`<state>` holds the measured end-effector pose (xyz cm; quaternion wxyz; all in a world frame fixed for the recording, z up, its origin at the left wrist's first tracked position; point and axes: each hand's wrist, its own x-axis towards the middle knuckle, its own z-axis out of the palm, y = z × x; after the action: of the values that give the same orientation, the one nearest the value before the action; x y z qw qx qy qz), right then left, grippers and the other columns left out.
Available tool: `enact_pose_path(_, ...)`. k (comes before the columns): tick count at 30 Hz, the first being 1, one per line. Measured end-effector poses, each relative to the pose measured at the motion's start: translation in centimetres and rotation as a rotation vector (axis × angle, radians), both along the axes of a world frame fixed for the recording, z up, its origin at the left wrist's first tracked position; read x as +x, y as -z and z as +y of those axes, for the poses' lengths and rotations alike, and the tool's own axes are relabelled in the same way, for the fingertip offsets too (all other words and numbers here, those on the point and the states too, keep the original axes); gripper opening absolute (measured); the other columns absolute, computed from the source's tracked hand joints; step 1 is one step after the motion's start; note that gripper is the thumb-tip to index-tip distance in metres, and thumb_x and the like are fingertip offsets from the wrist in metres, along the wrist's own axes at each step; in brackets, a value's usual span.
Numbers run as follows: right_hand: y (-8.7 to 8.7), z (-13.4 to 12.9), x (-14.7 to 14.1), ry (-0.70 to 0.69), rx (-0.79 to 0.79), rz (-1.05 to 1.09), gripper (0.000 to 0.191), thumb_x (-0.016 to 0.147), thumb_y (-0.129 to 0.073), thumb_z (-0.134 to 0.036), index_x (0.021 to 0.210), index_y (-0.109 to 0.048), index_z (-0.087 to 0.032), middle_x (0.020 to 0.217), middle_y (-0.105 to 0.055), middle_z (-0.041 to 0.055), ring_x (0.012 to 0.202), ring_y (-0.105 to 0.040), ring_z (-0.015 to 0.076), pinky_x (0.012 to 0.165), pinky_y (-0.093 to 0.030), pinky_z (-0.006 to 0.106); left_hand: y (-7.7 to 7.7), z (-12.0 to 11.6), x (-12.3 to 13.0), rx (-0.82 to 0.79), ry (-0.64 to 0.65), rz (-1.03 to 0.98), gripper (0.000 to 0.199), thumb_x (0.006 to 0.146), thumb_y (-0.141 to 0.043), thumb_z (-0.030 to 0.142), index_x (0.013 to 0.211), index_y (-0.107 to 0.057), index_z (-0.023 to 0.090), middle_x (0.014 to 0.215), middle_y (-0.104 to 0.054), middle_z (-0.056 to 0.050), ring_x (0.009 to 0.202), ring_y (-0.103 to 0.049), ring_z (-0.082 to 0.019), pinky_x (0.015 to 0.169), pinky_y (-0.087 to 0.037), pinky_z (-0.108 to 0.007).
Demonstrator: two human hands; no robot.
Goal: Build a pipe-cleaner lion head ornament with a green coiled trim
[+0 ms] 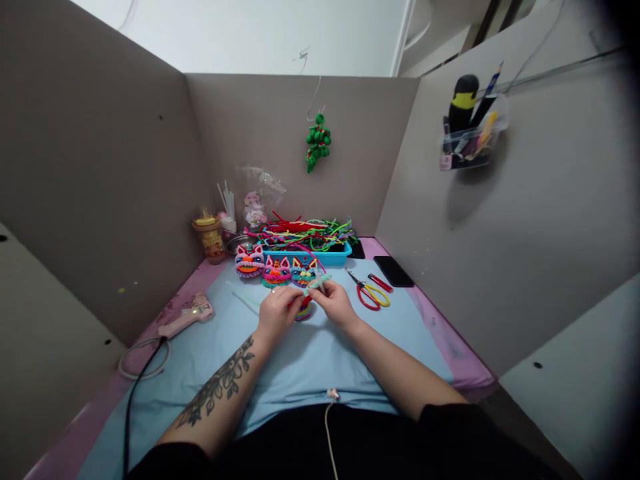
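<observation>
My left hand [277, 311] is closed in a pinch at the middle of the table, with a pale mint pipe cleaner [244, 297] trailing out to its left. Close beside it, my right hand [334, 305] pinches the mint fuzzy end [319, 283], where a whitish translucent strip also shows. Under the fingertips sits a small red, yellow and purple fuzzy piece [303, 312], mostly covered by the hands. Just beyond stand three fuzzy animal heads: a pink one [249, 261], a pink and teal one [277, 272] and a blue and yellow one [304, 271].
Behind the heads, a blue tray [327, 258] holds many coloured pipe cleaners. Scissors [369, 297], a red cutter [381, 283] and a black phone [394, 271] lie right. A pink glue gun [189, 316] with its cord lies left, near a cup [210, 240]. Partitions enclose the table.
</observation>
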<state>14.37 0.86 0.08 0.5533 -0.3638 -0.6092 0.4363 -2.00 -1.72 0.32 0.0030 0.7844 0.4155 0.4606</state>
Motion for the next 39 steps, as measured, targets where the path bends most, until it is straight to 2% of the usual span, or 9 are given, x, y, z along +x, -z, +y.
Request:
enact_pose_path(6,-0.2,0.2,0.0,-0.147,-0.018,0.08,0.03,0.065,-0.071,-0.047,0.075,-0.065,-0.019,0.072,-0.063,0.0006,0.07,-0.057,0.0154,0.074,-0.047,0.031,0.1,0.1,0.1,-0.038,-0.002,-0.032,0.018,0.084,-0.054,0.031,0.091,-0.067,0.021,0.083,-0.068,-0.007,0.079,-0.06,-0.019,0.075,-0.044,-0.031)
enact_pose_path(16,0.0,0.4,0.4,-0.21,-0.045,0.106,0.031,0.062,-0.075,-0.046,0.075,-0.065,-0.019,0.069,-0.062,-0.0008,0.066,-0.056,0.0137,0.073,-0.047,0.029,-0.3,0.3,0.2,-0.28,0.141,-0.259,0.021,0.082,-0.056,0.035,0.082,-0.071,0.02,0.078,-0.07,-0.005,0.073,-0.061,-0.016,0.069,-0.047,-0.027)
enact_pose_path(28,0.0,0.4,0.2,-0.257,-0.037,0.071,0.032,0.061,-0.075,-0.046,0.074,-0.064,-0.02,0.068,-0.061,-0.0012,0.067,-0.056,0.014,0.071,-0.048,0.03,-0.9,0.3,0.3,-0.462,0.188,-0.401,0.026,0.076,-0.061,0.04,0.074,-0.07,0.016,0.072,-0.071,-0.004,0.067,-0.062,-0.017,0.064,-0.048,-0.026)
enact_pose_path(31,-0.5,0.4,0.3,-0.259,0.024,0.036,0.029,0.064,-0.074,-0.044,0.074,-0.064,-0.019,0.072,-0.06,-0.0002,0.071,-0.056,0.0147,0.074,-0.047,0.03,-1.0,0.2,0.3,-0.486,0.204,-0.405,0.025,0.076,-0.062,0.039,0.075,-0.07,0.016,0.071,-0.07,-0.004,0.066,-0.061,-0.016,0.063,-0.047,-0.025)
enact_pose_path(34,-1.5,0.8,1.7,-0.172,0.124,-0.034,0.027,0.071,-0.068,-0.041,0.088,-0.065,-0.02,0.089,-0.06,0.0025,0.081,-0.056,0.0158,0.077,-0.046,0.03,-1.3,0.2,-0.2,-0.427,0.137,-0.509,0.024,0.077,-0.061,0.039,0.075,-0.067,0.016,0.07,-0.067,-0.002,0.066,-0.058,-0.014,0.062,-0.045,-0.023)
enact_pose_path(37,-1.9,2.1,4.7,0.085,0.111,-0.184,0.039,0.078,-0.06,-0.037,0.114,-0.056,-0.022,0.101,-0.058,0.0048,0.079,-0.055,0.0152,0.075,-0.046,0.03,-1.7,0.8,-1.7,-0.278,-0.026,-0.77,0.024,0.079,-0.058,0.039,0.078,-0.063,0.016,0.065,-0.06,0.0,0.06,-0.051,-0.011,0.057,-0.041,-0.02)
enact_pose_path(39,-1.4,3.2,6.9,0.285,0.043,-0.447,0.047,0.076,-0.06,-0.032,0.121,-0.051,-0.02,0.105,-0.057,0.007,0.083,-0.056,0.0174,0.077,-0.045,0.031,-1.7,1.5,-2.8,-0.214,-0.085,-0.923,0.024,0.078,-0.059,0.04,0.081,-0.061,0.016,0.06,-0.054,0.003,0.053,-0.045,-0.008,0.05,-0.036,-0.019)
